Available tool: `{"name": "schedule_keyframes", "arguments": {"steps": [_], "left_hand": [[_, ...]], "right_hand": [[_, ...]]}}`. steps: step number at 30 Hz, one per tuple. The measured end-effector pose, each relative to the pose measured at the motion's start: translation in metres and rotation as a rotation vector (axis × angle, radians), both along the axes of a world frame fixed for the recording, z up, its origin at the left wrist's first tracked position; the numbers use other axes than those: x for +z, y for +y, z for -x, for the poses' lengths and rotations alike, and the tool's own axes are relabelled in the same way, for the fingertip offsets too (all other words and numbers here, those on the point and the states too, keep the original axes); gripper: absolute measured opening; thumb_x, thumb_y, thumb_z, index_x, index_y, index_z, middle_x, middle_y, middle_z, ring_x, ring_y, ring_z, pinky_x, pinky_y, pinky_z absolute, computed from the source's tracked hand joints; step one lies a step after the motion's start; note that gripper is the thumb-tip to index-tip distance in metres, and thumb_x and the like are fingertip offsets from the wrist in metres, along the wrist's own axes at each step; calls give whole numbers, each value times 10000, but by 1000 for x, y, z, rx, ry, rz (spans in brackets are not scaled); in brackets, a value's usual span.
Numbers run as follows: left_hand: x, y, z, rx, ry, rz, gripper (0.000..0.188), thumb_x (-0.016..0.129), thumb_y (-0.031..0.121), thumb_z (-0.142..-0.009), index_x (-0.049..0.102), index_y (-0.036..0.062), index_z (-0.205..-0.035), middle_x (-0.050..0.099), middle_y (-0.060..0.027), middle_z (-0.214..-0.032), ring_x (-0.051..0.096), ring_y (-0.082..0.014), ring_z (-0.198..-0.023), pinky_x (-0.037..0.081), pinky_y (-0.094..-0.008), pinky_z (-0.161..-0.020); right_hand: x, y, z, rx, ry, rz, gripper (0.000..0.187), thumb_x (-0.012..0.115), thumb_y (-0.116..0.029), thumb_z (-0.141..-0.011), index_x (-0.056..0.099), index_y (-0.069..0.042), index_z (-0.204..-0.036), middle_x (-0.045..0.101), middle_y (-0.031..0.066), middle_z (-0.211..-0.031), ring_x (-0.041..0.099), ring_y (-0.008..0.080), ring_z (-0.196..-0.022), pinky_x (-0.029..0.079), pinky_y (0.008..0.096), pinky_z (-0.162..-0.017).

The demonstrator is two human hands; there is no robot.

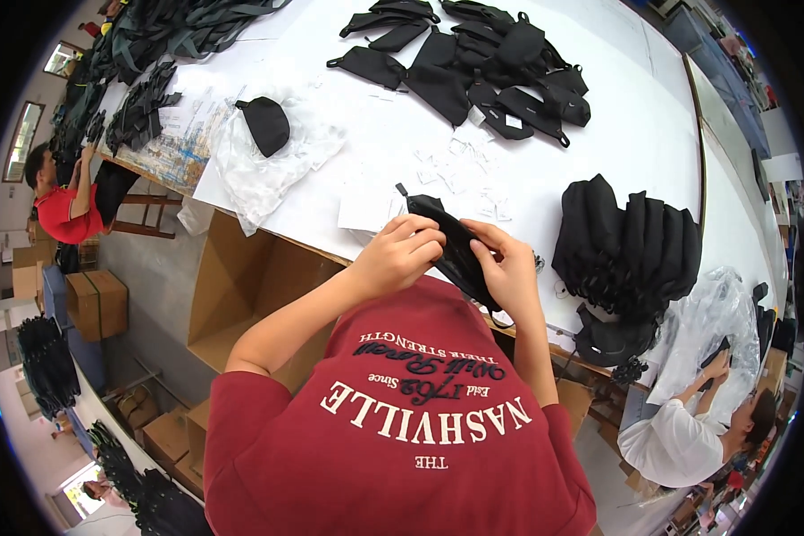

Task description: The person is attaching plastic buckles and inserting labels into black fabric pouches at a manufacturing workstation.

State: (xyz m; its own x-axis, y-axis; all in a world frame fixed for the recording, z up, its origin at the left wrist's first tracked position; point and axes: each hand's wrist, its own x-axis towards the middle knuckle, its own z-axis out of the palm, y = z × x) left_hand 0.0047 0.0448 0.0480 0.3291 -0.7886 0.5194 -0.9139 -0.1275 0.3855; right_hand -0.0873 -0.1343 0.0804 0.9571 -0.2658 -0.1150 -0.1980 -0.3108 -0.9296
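Just over the table's near edge, I hold a small black zip pouch [458,248] at a slant between both hands. My left hand [400,256] pinches one long side, its fingers curled in at the upper part. My right hand [512,275] grips the opposite side, with the thumb laid along the fabric. A short tab sticks up at the pouch's upper left end. Small white paper labels [451,170] are scattered just beyond. A single black pouch [264,125] lies on crumpled clear plastic [281,170] to the left.
Many black pouches [473,67] are heaped at the far side of the white table [634,71]. Bundled black pouches [630,241] stand at right. Black straps [165,31] pile up far left. An open cardboard box [250,277] sits below the edge. Co-workers occupy both sides.
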Motion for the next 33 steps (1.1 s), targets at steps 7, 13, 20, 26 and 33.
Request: {"name": "schedule_keyframes", "arguments": {"steps": [7,13,20,26,33], "left_hand": [[12,0,0,-31,-23,-51,215,645,85,-727,616,87,-940,584,-6,-919,534,-190,-952,389,-328,-880],[7,6,4,-49,51,-171,256,605,83,-733,636,101,-986,564,-14,-903,514,-182,-864,391,-321,-808],[4,12,3,-90,-27,-65,219,616,85,-713,635,92,-931,563,-3,-950,508,-173,-842,391,-312,-770],[4,13,6,-51,-46,-79,218,632,102,-712,641,104,-930,585,20,-971,509,-157,-848,388,-310,-778],[-2,16,8,-20,-82,-57,203,630,105,-717,645,112,-920,589,31,-949,507,-153,-853,381,-301,-788]], "right_hand": [[5,5,3,13,-17,18,285,545,-33,-864,622,-62,-1137,677,166,-990,684,237,-871,507,284,-668],[13,8,2,37,22,-28,319,539,-19,-868,597,-76,-1176,680,181,-977,690,263,-808,518,291,-666],[15,16,5,42,-2,-30,325,537,-9,-866,595,-80,-1178,678,190,-966,685,276,-857,527,311,-697],[11,20,6,38,15,1,343,541,28,-855,600,-63,-1181,691,135,-935,658,135,-832,488,240,-665],[13,21,5,40,24,-3,346,545,28,-852,602,-68,-1180,692,145,-920,660,140,-809,488,247,-651]]}}
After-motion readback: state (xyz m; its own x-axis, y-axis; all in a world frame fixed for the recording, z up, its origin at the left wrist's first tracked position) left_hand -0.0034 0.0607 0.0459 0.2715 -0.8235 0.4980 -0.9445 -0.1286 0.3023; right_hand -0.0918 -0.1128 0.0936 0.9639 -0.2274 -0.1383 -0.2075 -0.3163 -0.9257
